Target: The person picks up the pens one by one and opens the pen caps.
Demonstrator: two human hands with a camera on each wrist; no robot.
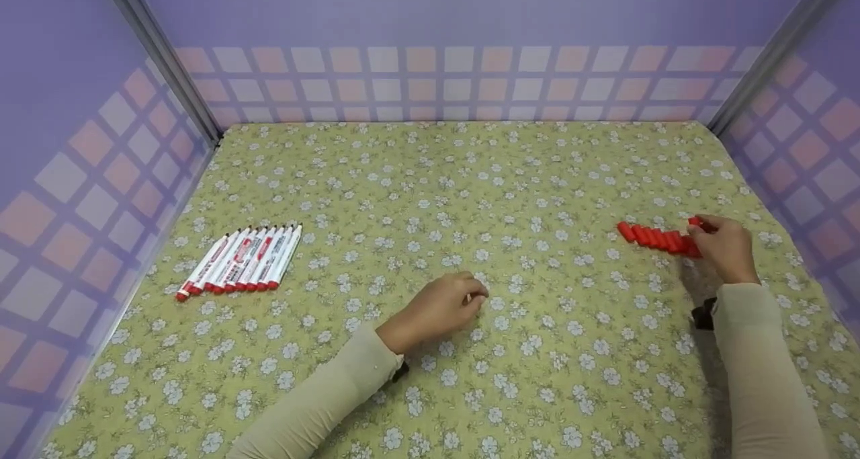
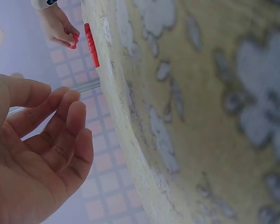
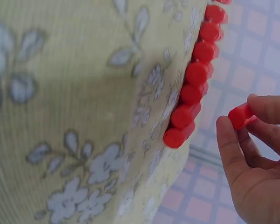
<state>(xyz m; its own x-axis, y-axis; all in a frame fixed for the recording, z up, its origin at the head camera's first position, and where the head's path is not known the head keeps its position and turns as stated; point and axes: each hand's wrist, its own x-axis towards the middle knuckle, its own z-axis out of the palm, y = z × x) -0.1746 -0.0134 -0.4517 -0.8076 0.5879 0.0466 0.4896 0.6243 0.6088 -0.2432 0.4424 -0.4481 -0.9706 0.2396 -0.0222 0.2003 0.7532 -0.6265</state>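
My right hand (image 1: 729, 247) pinches one red marker cap (image 3: 240, 116) between thumb and fingers, raised above the cloth. Just beside it, a row of several red caps (image 1: 648, 236) lies side by side on the table; the right wrist view shows their round ends (image 3: 198, 73). My left hand (image 1: 440, 308) hovers over the middle of the table, fingers loosely curled and holding nothing, as the left wrist view also shows (image 2: 46, 135). On the left side lie several white markers (image 1: 245, 257) in a slanting row, dark tips pointing away and red ends toward me.
A yellow-green flowered cloth (image 1: 430, 197) covers the table. Purple panels with pink and white squares (image 1: 457, 62) stand along the back and both sides, joined by grey corner posts (image 1: 161, 56).
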